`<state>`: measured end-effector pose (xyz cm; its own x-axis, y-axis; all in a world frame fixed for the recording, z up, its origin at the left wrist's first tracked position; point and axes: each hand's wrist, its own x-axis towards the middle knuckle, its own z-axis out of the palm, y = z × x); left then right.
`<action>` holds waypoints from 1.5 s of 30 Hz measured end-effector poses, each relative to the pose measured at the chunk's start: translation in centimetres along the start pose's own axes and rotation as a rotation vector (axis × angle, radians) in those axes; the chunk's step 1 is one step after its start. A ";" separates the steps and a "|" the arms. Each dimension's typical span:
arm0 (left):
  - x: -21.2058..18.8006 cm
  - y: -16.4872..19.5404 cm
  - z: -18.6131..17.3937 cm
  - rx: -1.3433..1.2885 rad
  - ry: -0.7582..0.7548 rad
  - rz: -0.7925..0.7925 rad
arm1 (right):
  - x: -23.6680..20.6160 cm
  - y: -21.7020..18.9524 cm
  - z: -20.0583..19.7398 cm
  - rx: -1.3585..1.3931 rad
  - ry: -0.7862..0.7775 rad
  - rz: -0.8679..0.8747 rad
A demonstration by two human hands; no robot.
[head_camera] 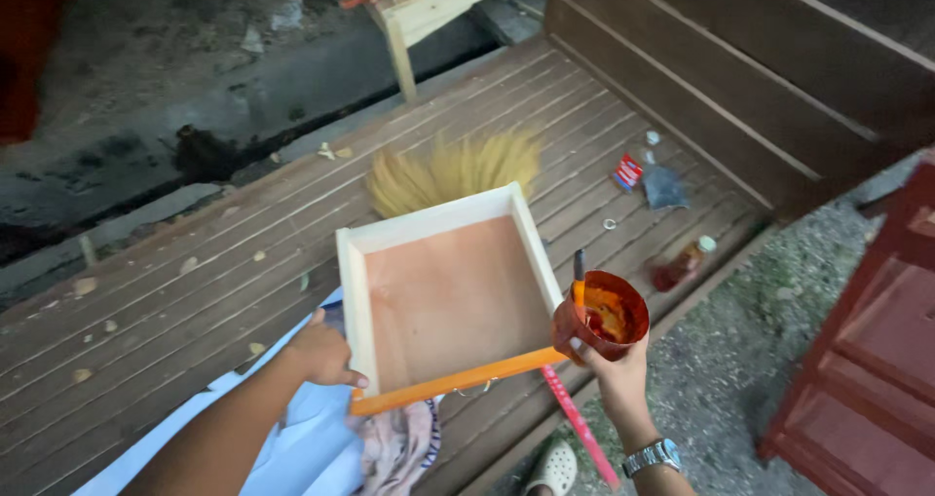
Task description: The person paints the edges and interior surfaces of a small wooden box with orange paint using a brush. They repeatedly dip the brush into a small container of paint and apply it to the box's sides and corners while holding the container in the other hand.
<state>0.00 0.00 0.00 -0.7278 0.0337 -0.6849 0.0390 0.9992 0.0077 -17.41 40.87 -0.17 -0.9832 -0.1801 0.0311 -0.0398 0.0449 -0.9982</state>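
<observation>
Head view: left hand clamped on the wooden drawer's near corner, resting on the lap; right hand closed round a paint cup with brush; front edge looks coated orange, side walls bare

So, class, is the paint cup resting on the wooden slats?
No: the right hand holds the orange-stained cup up in the air beside the wooden tray, above the edge of the slatted platform.
</observation>
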 end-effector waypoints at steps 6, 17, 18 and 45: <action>-0.3 2.4 1.6 -0.139 0.041 0.030 | -0.9 -0.8 2.0 0.010 -0.041 -0.039; 12.6 14.1 -5.9 -0.525 0.252 0.113 | 4.9 -0.6 -4.1 0.013 0.067 -0.061; 14.3 15.3 -6.9 -0.588 0.277 0.104 | 6.1 -0.5 -5.0 0.033 0.068 -0.077; 36.3 17.8 -16.5 -1.705 0.528 -0.500 | 32.3 3.2 -10.0 0.116 -0.379 0.084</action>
<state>-36.97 19.32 -12.70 -0.5777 -0.5677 -0.5865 -0.6232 -0.1573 0.7661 -51.07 45.02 -1.89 -0.8458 -0.5311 -0.0507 0.0801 -0.0325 -0.9963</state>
